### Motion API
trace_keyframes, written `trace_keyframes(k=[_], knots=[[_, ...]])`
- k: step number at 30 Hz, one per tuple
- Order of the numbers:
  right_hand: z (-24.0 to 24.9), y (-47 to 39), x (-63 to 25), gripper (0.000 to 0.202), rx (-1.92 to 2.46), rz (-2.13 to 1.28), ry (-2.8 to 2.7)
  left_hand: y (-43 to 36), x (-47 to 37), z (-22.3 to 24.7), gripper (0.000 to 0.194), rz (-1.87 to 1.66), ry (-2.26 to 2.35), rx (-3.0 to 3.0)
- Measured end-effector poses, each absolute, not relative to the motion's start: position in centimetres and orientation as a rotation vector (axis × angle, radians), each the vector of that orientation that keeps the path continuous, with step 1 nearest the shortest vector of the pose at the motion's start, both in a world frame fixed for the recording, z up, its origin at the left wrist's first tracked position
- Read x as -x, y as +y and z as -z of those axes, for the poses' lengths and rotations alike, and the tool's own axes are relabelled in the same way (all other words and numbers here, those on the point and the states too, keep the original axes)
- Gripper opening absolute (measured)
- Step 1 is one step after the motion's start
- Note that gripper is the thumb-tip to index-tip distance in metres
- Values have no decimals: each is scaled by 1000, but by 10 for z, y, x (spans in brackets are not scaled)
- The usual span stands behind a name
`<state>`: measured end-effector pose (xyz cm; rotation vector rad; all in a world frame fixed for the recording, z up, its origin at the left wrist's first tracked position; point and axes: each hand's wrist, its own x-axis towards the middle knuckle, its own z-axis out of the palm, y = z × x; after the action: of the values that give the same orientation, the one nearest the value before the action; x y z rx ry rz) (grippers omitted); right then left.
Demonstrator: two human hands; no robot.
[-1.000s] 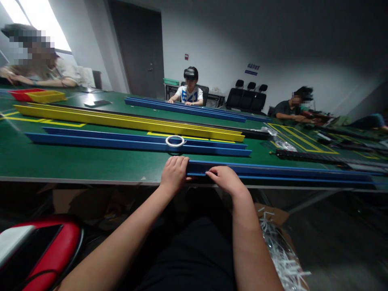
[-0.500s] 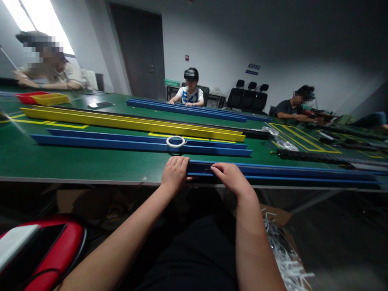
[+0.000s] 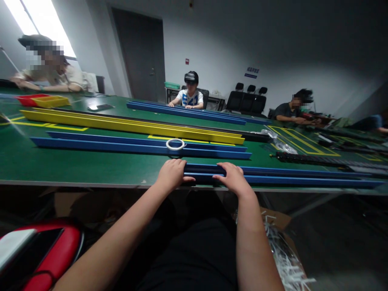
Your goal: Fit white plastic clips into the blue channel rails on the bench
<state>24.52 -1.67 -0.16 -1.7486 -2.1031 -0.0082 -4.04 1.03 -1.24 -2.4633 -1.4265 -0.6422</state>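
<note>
A long blue channel [image 3: 303, 179] lies along the near edge of the green table. Its left end is gripped by my left hand [image 3: 173, 173], fingers over the far side and thumb on the near side. A short way to the right, my right hand [image 3: 233, 176] holds the same channel, thumb on the near rim and fingers across the far one. Behind them, a white ring-shaped coil [image 3: 176, 139] rests on a second pair of blue channels [image 3: 121, 146].
Beyond are a yellow channel [image 3: 136, 125], more blue channels [image 3: 182, 112], and red [image 3: 26, 99] and yellow trays [image 3: 54, 101]. A black strip [image 3: 309, 159] lies at right. Three people sit around the table. A box of white scraps [image 3: 287, 258] stands below, right of my legs.
The near blue channel has tilted, so its near side shows more. My right hand's fingers have moved onto its far rim, and my left thumb now lies on the near side.
</note>
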Motion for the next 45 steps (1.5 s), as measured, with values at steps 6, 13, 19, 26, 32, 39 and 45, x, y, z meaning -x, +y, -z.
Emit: trace_keyframes(k=[6,13,19,26,32,39,45], knots=[[5,-17,-240,50,1709,108,-2077,19,44,1,67,706,-1450,2615],[5,-18,-238,51,1711,110,-2057,71,60,-14,52,1015,-1652,2541],[1,-19,-237,52,1716,68,-2069,105,74,-11,35,621,-1937,2465],[1,-19,-237,51,1716,38,-2061,98,76,-16,29,714,-1943,2360],[-2,-19,-225,44,1639,-59,-1984,70,64,-28,31,1113,-1819,2368],[-17,-28,-178,40,1231,-350,-1854,6,9,-20,27,1431,-1421,2864],[-16,-35,-165,34,1282,-353,-1796,-11,-2,-10,30,1401,-1258,2904]])
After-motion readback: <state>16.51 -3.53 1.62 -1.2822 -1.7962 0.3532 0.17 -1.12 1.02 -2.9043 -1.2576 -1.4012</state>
